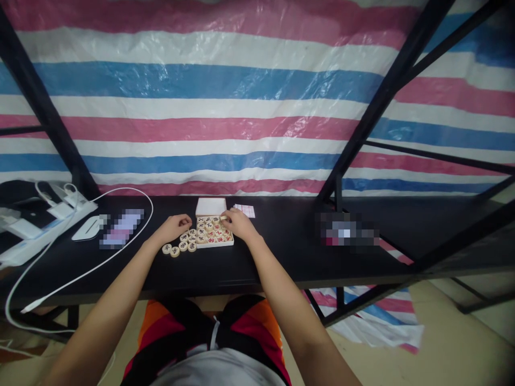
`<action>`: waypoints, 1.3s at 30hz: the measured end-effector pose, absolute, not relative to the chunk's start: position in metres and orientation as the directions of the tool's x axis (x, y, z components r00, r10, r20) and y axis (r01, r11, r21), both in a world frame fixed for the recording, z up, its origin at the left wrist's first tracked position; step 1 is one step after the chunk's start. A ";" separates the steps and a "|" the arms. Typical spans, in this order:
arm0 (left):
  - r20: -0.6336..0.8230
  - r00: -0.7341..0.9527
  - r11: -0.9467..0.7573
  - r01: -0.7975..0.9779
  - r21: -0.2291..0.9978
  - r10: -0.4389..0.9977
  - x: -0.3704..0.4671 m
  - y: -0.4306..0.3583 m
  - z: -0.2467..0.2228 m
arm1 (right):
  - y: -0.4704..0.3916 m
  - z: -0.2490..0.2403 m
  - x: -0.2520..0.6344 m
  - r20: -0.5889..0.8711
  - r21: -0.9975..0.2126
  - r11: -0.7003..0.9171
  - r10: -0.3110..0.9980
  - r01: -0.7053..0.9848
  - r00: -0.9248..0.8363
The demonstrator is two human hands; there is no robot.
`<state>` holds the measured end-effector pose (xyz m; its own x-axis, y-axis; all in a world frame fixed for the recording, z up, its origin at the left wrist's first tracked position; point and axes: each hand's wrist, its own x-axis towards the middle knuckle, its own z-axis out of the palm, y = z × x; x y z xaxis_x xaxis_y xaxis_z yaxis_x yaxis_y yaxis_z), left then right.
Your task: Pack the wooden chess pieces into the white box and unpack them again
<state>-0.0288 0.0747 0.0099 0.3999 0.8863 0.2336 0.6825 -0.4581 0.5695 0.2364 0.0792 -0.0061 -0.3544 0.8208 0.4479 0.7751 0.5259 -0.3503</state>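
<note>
A white box [215, 245] full of round wooden Chinese chess pieces [209, 226], marked in black and red, lies on the black table. Over its far right corner, my right hand [238, 222] pinches a chess piece [223, 218] seen edge-on. Just left of the box, my left hand [174, 229] is closed with curled fingers. Whatever it may hold is hidden. Several loose chess pieces with black characters [183, 246] lie on the tabletop between my left hand and the box.
Behind the box is a white lid [211, 206], with a printed paper [245, 210] to its right. A white cable [92, 264] loops across the left side near a power strip [52, 225] and a blurred phone-like object [122, 229]. Another blurred object [346, 231] lies right. Black metal posts [354, 136] frame the table [289, 241].
</note>
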 end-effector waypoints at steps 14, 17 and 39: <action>0.231 0.400 -0.455 0.672 0.585 0.887 -0.029 0.076 0.009 | 0.084 -0.015 0.237 0.482 -0.389 0.528 0.815 0.755 -0.322; 0.226 0.398 -0.450 0.670 0.590 0.889 -0.029 0.075 0.010 | 0.085 -0.017 0.236 0.460 -0.397 0.525 0.823 0.752 -0.332; 0.214 0.411 -0.452 0.666 0.593 0.886 -0.029 0.075 0.008 | 0.086 -0.019 0.237 0.416 -0.488 0.496 0.856 0.718 -0.308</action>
<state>-0.0293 0.0754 0.0085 0.4111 0.8862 0.2136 0.6662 -0.4520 0.5932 0.2368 0.0856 -0.0188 -0.3079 0.8559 0.4155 0.7182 0.4955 -0.4885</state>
